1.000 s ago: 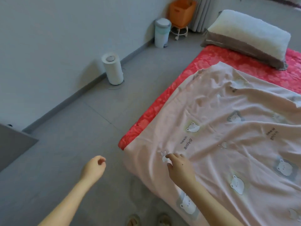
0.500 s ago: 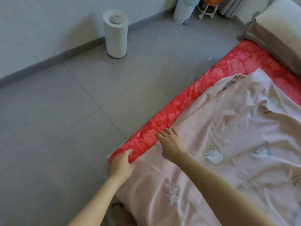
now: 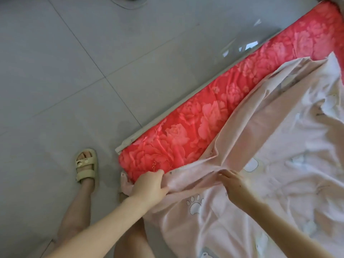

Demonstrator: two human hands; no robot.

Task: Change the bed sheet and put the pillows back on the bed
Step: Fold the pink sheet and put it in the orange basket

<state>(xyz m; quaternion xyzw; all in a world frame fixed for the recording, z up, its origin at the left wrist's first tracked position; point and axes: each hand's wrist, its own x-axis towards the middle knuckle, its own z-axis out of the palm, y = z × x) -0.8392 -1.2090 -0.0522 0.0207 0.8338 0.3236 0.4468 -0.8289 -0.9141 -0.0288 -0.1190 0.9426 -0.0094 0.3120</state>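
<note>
Gripping pale pink bear-print sheet (image 3: pixel 279 146) with left hand (image 3: pixel 149 186) by red floral mattress (image 3: pixel 186 138) corner, right hand (image 3: pixel 235 187) flat at 3 o'clock.

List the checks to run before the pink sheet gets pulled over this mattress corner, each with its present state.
1. Left hand grips the pink sheet edge at the corner: ok.
2. Right hand pinches the sheet: cannot tell; it rests on a fold.
3. Red mattress covered: not ok, a long strip is bare.
4. Sheet lying flat: not ok, wrinkled.
5. Sandal off the sheet: ok.
</note>
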